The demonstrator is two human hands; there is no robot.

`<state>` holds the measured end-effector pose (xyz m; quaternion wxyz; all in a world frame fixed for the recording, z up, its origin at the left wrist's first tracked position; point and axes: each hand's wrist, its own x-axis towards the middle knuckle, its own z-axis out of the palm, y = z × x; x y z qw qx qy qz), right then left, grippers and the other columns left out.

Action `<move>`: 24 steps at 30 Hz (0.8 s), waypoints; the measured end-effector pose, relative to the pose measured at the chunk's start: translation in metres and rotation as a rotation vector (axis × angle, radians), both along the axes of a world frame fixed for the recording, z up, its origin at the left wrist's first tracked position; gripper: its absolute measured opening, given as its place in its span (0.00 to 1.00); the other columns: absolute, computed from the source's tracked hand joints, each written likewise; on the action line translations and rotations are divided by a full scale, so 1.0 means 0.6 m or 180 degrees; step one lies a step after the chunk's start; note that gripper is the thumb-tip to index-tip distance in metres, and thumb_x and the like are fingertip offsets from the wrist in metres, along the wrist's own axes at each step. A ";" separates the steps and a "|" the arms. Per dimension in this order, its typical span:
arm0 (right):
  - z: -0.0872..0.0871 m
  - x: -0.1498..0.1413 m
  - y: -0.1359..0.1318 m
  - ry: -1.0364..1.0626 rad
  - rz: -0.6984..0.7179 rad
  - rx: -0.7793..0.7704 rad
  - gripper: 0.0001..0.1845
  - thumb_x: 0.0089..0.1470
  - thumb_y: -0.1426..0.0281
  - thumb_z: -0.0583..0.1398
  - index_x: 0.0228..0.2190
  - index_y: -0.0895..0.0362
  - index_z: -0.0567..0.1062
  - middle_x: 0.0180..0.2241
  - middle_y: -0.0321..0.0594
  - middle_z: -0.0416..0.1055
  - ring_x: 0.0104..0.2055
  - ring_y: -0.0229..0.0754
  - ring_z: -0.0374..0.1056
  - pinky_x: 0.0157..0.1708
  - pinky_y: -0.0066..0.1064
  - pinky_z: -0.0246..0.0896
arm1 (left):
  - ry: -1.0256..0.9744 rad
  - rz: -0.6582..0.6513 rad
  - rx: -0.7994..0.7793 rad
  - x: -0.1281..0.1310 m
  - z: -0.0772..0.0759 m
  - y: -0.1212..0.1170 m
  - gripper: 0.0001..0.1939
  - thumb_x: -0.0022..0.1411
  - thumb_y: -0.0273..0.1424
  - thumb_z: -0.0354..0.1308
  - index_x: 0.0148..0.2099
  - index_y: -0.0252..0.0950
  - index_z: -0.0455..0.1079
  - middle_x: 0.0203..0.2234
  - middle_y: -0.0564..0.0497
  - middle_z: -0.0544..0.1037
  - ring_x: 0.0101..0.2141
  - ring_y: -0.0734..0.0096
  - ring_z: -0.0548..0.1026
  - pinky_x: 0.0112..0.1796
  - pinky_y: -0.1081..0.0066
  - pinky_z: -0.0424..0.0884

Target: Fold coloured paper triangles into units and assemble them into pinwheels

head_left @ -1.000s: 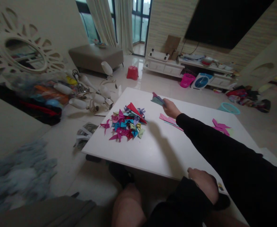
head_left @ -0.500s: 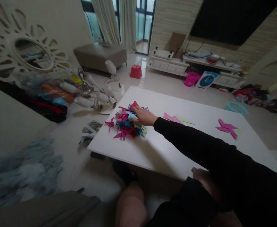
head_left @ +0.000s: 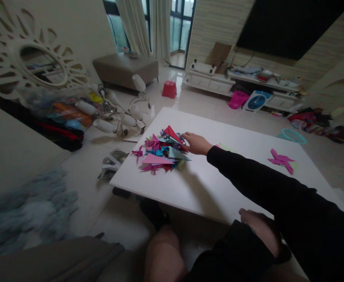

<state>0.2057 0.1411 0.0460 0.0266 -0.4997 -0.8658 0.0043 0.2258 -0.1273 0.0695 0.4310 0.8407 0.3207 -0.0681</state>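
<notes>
A pile of folded coloured paper pieces lies near the left end of the white table. My right hand reaches across in a black sleeve. Its fingers are stretched out against the pile's right edge, and I see nothing in them. A flat pink piece and a teal piece lie on top of the pile. My left hand rests at the table's near edge with its fingers tucked out of sight. A pink folded shape lies alone toward the table's right end, and a pale green sheet peeks out behind my right arm.
On the floor to the left lie a white chandelier and a heap of bags. Farther back stand a grey ottoman, a red stool, a pink basket and a blue fan. My bare knee is below the table edge.
My right hand carried paper pieces from the table's far middle to the pile and let them go there. It now sits at the pile's right edge. The left hand stayed put.
</notes>
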 end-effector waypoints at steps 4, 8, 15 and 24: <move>-0.021 0.147 0.037 -0.0121 -0.1147 -0.0162 0.22 0.62 0.69 0.56 0.56 0.56 0.68 0.56 0.51 0.70 0.53 0.52 0.70 0.51 0.39 0.64 | 0.0340 -0.0215 0.0030 -0.003 0.022 0.009 0.13 0.64 0.32 0.56 0.48 0.39 0.78 0.43 0.39 0.81 0.47 0.50 0.77 0.46 0.54 0.70; -0.067 0.276 0.024 -0.0299 -0.1804 -0.0624 0.28 0.58 0.64 0.61 0.57 0.64 0.68 0.54 0.59 0.71 0.53 0.54 0.70 0.52 0.38 0.63 | 0.0604 -0.0169 -0.0208 0.001 0.034 0.013 0.16 0.68 0.29 0.51 0.52 0.36 0.77 0.45 0.37 0.81 0.49 0.50 0.77 0.46 0.58 0.71; -0.145 0.349 -0.047 -0.0283 -0.1766 -0.0840 0.24 0.59 0.57 0.62 0.52 0.58 0.73 0.53 0.56 0.71 0.53 0.56 0.68 0.53 0.41 0.62 | 0.0622 -0.0159 -0.0005 0.016 0.015 0.002 0.16 0.67 0.26 0.53 0.51 0.37 0.78 0.43 0.40 0.82 0.49 0.53 0.78 0.47 0.58 0.71; -0.176 0.365 -0.026 0.0126 -0.2296 -0.0808 0.30 0.55 0.66 0.64 0.58 0.61 0.67 0.48 0.54 0.75 0.46 0.49 0.73 0.47 0.34 0.66 | 0.0634 -0.0270 -0.0013 0.032 -0.007 -0.005 0.17 0.66 0.30 0.56 0.54 0.35 0.77 0.44 0.39 0.81 0.48 0.50 0.77 0.49 0.57 0.69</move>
